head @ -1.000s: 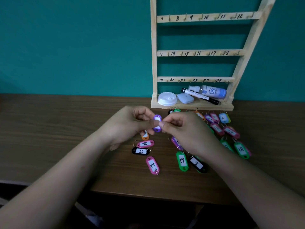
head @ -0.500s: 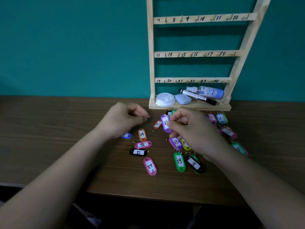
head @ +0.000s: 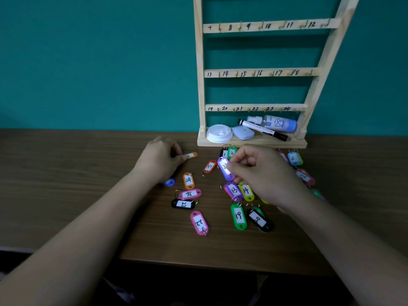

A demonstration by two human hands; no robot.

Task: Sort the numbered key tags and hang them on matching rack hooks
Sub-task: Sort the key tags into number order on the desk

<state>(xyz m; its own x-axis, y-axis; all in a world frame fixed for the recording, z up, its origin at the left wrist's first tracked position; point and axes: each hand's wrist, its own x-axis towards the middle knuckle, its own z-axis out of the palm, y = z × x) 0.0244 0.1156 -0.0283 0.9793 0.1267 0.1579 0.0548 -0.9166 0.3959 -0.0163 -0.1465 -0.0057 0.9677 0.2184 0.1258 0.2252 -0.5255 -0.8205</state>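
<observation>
Pinching a purple key tag (head: 224, 167) between thumb and fingertips, the right hand (head: 262, 175) has the rack (head: 251, 142) just beyond its grip; the left hand (head: 159, 160), fingers curled, meets an orange tag (head: 191, 155), grip unclear.

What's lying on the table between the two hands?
In the head view, a red tag lies between them; the left hand touches an orange tag, the right hand pinches a purple tag.

White round lid (head: 219, 133) at left end of rack base (head: 254, 142); pale blue rounded case (head: 242, 132) beside it; black-capped marker (head: 262, 130) lying diagonally before spray bottle (head: 279, 124) marked 75, toward right end. Teal wall (head: 99, 62) behind wooden table (head: 66, 173).
</observation>
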